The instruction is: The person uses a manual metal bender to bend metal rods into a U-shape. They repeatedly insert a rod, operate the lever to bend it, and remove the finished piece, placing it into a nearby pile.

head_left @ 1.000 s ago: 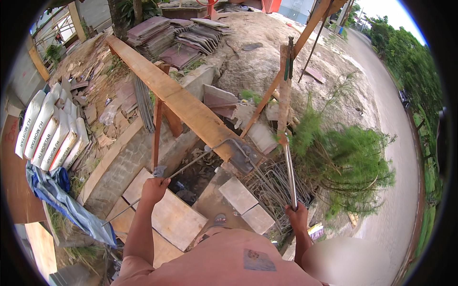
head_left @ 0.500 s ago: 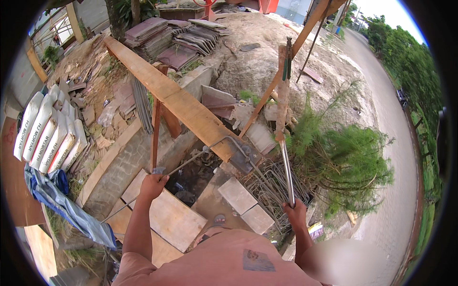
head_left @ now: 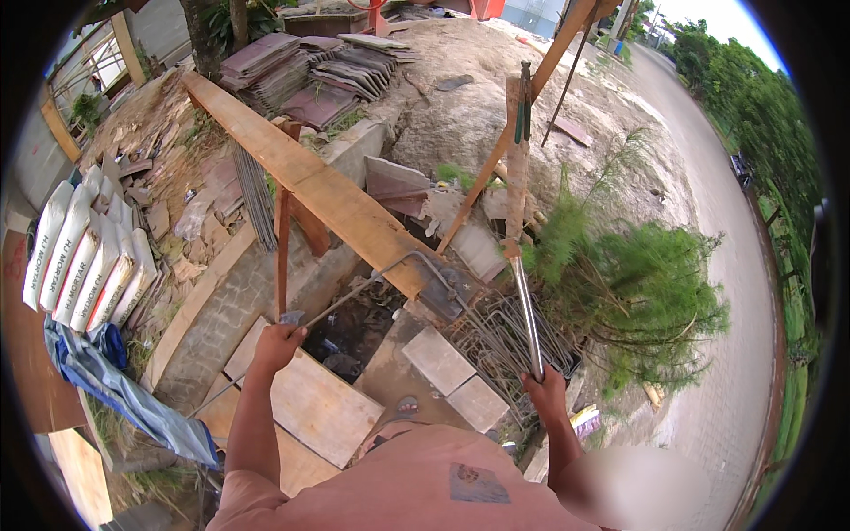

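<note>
My left hand (head_left: 280, 345) is closed round a thin steel rod (head_left: 341, 299). The rod runs from the lower left up to a dark metal plate (head_left: 440, 292) on the near end of a wooden plank (head_left: 310, 181). Over that plate a bent length of rod shows; whether it is the same piece, I cannot tell. My right hand (head_left: 544, 389) grips the near end of a shiny metal pipe (head_left: 526, 310), which points away from me. Its far end meets a rough wooden strip (head_left: 515, 195), against which green-handled pincers (head_left: 524, 111) stand out.
Bent steel rods (head_left: 522, 332) lie heaped beside the plank's end, next to a leafy green bush (head_left: 637, 292). Pale slabs (head_left: 438, 361) and a board (head_left: 319, 398) lie near my feet. White sacks (head_left: 84, 252) are stacked left. Roof tiles (head_left: 292, 71) are piled behind; a paved road (head_left: 708, 265) runs right.
The view has shifted slightly, so the scene sits a little further left. Both hands keep their grips on the rod and the pipe, with little visible movement.
</note>
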`<state>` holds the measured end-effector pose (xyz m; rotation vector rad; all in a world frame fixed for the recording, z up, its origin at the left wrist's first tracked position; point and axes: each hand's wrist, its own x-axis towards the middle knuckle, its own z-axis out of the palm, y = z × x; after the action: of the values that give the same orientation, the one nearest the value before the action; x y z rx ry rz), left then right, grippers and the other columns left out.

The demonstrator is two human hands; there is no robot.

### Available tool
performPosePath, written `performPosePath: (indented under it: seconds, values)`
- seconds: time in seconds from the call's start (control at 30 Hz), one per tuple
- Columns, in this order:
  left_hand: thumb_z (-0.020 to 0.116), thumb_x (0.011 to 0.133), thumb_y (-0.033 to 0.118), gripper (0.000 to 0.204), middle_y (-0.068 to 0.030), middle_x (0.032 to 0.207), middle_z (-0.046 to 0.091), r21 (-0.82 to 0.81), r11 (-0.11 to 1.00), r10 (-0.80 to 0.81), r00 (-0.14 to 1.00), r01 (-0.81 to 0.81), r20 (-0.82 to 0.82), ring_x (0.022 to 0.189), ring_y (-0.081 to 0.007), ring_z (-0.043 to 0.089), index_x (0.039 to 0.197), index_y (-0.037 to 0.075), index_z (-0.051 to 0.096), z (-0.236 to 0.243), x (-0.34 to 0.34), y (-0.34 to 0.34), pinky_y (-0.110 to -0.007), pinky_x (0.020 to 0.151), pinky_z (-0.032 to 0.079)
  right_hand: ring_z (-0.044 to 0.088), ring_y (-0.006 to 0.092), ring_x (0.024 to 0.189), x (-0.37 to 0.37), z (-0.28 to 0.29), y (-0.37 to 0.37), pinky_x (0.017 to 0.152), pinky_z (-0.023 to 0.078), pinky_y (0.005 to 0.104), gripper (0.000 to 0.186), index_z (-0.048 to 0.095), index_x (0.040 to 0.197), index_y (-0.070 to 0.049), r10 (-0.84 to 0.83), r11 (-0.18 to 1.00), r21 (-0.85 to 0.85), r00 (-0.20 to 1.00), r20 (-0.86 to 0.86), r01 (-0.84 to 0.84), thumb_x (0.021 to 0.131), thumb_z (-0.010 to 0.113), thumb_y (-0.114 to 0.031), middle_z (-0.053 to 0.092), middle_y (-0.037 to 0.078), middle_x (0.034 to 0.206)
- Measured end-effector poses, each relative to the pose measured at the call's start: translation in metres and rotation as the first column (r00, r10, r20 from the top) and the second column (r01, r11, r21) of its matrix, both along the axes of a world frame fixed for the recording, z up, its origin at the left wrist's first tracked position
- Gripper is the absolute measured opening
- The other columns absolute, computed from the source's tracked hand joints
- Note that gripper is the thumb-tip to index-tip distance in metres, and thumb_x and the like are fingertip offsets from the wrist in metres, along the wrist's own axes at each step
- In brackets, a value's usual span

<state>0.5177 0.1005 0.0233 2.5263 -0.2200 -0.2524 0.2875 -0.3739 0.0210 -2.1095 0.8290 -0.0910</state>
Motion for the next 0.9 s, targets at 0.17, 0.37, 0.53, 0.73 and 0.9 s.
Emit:
performPosePath:
  seconds: [0.17,0.37,0.53,0.73,0.9]
  values:
    - [0.062,0.088,0.035,0.038,-0.0224,0.066,0.059,0.018,1.0,0.02,1.0,-0.02,-0.003,0.066,-0.0404,0.059,0.073,0.0,0.064,0.003,-0.001,0.0,-0.047,0.06,0.044,0.056,0.0156,0.058,0.0,-0.001,-0.001,0.055,0.043,0.0328,0.022,0.058,0.079,-0.001,0.016,1.0,0.0,1.0,-0.003,-0.016,0.08,0.07,-0.019,0.061,0.008,0.064]
    - [0.063,0.087,0.034,0.038,-0.0243,0.067,0.058,0.027,1.0,0.006,1.0,-0.007,0.021,0.065,-0.0418,0.058,0.072,-0.001,0.063,-0.004,0.008,0.006,-0.048,0.059,0.043,0.062,0.0285,0.065,-0.001,-0.004,-0.003,0.062,0.046,0.0386,0.032,0.061,0.086,0.0,0.008,0.999,0.035,0.998,-0.067,-0.005,0.078,0.07,-0.029,0.064,0.017,0.071]
    - [0.064,0.087,0.032,0.036,-0.0246,0.067,0.058,0.036,0.999,0.014,1.0,-0.014,-0.006,0.065,-0.042,0.058,0.072,-0.002,0.063,-0.005,0.011,0.007,-0.047,0.059,0.043,0.06,0.0384,0.067,0.004,0.033,-0.028,0.063,0.045,0.0434,0.038,0.057,0.08,-0.001,0.092,0.95,-0.279,0.978,-0.189,-0.143,0.079,0.071,-0.037,0.061,0.02,0.068]
    - [0.064,0.087,0.031,0.035,-0.0242,0.07,0.059,0.024,1.0,0.003,1.0,-0.002,-0.031,0.066,-0.0411,0.058,0.074,-0.002,0.063,-0.001,0.011,0.004,-0.046,0.06,0.043,0.062,0.039,0.071,0.023,0.031,-0.114,0.063,0.047,0.0467,0.042,0.058,0.078,-0.003,0.207,0.769,-0.519,0.913,-0.35,-0.373,0.079,0.07,-0.043,0.062,0.018,0.071]
    - [0.063,0.087,0.032,0.035,-0.0224,0.065,0.058,0.068,0.998,0.007,1.0,-0.005,-0.028,0.062,-0.039,0.058,0.076,-0.001,0.065,-0.002,0.01,0.006,-0.045,0.058,0.043,0.064,0.0375,0.074,0.054,0.014,-0.142,0.065,0.05,0.0472,0.024,0.065,0.082,-0.01,0.348,0.649,-0.527,0.83,-0.435,-0.548,0.074,0.069,-0.032,0.066,0.017,0.076]
